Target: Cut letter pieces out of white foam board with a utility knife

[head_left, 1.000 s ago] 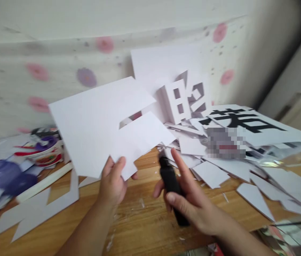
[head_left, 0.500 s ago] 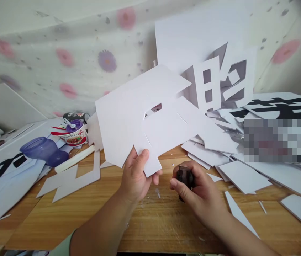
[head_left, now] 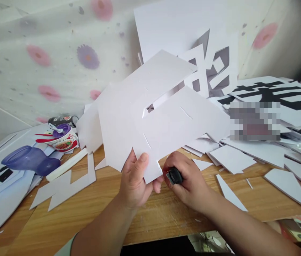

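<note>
My left hand (head_left: 137, 177) pinches the lower tab of a large white foam board sheet (head_left: 129, 117), thumb on the front face. The sheet is tilted up above the table and has thin slits, a long cut gap and notched edges. In my right hand (head_left: 188, 177), fingers wrap round a black utility knife (head_left: 175, 175); its handle end faces me, and its blade is hidden. The fingers of this hand are close against the tab's right edge, beside my left fingertips.
White letter cut-outs (head_left: 217, 67) stand against the flowered curtain (head_left: 67, 32). Board scraps (head_left: 233, 160) lie on the wooden table (head_left: 86, 213) at right. To the left are a purple container (head_left: 30, 160), a paper food bowl (head_left: 65, 140), a black can (head_left: 62, 121) and a white rod (head_left: 66, 165).
My right hand has moved up and left to the sheet's lower tab, turning the knife. The sheet has shifted slightly, and its long gap shows wider. The view has swung right.
</note>
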{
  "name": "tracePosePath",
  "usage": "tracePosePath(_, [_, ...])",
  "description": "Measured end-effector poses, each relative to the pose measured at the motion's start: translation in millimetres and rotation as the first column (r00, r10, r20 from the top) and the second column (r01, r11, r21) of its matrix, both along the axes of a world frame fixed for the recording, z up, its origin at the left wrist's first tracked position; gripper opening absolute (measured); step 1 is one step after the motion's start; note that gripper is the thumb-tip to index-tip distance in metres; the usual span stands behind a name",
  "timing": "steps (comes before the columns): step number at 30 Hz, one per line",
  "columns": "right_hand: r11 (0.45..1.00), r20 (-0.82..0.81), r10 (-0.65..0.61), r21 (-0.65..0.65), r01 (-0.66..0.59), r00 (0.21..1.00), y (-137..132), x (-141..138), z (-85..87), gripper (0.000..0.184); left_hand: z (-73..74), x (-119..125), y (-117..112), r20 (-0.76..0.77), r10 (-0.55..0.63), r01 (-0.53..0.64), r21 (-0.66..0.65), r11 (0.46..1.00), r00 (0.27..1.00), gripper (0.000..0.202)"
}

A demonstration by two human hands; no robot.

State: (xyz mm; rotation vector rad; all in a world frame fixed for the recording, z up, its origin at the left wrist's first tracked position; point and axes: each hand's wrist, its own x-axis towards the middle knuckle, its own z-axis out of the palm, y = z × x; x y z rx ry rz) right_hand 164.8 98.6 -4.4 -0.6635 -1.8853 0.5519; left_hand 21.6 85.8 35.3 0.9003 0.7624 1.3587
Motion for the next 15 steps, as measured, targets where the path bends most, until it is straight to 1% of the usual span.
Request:
tracePosePath(4, [0.999,0.008,-0.017,0.031,0.017,1.0,0.6,-0.4,1.9,0.019,-1.6,1.6,-0.1,-0.022,-0.012,0.012,0.023,1.0,1.0,0.025])
tracePosePath(9, [0.998,-0.004,-0.016,0.066,0.016,1.0,-0.7,-1.3,0.8,0.028,-4.7,4.7,-2.9,-0.002,-0.096,0.096,0.038,0.995,0.995,0.028])
tracePosePath(12, [0.999,-0.031,0.0,0.044,0.002,1.0,-1.7,-1.7,0.1,0.026,-8.4,6.2,-2.8,0.046,-0.143,0.14,0.071,0.988,0.989,0.027])
tracePosePath(15, [1.0,-0.036,-0.002,0.023,0.003,0.999,-2.0,-2.3,0.2,0.024,-10.2,7.4,-1.9,0.081,-0.153,0.146,0.084,0.986,0.985,0.026])
